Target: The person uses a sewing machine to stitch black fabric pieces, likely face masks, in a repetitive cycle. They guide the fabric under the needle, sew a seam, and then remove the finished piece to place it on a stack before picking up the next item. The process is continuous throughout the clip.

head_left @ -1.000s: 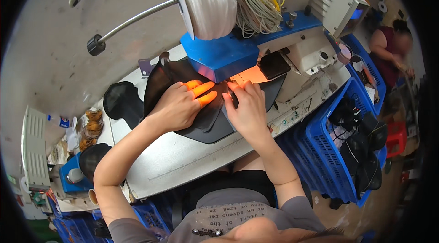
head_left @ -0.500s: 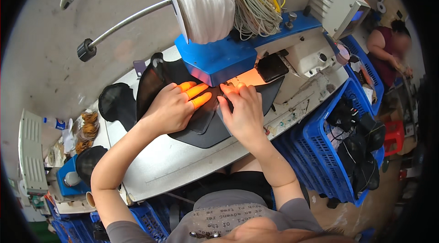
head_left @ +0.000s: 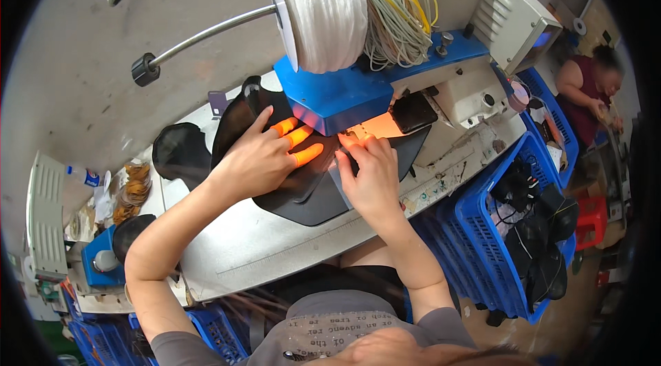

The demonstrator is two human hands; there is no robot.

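My left hand (head_left: 265, 156) lies flat on a black sheet piece (head_left: 303, 194) on the sewing machine bed, fingers spread, three fingertips in orange covers reaching under the blue machine head (head_left: 334, 97). My right hand (head_left: 372, 173) presses the same black piece just right of it, fingertips close to the lit needle area (head_left: 375, 128). A second black piece (head_left: 413, 112) sits beyond the needle. A large white thread spool (head_left: 320, 8) stands above the machine head.
A grey work table (head_left: 261, 245) carries the machine. Blue crates (head_left: 482, 228) with dark pieces stand at right. Another black piece (head_left: 180, 152), a bottle (head_left: 86, 175) and a jar (head_left: 134, 183) lie left. Another person (head_left: 589, 90) works far right.
Both hands have stayed pressed on the black piece near the needle; the view has shifted slightly and the hands sit a little closer to the machine head.
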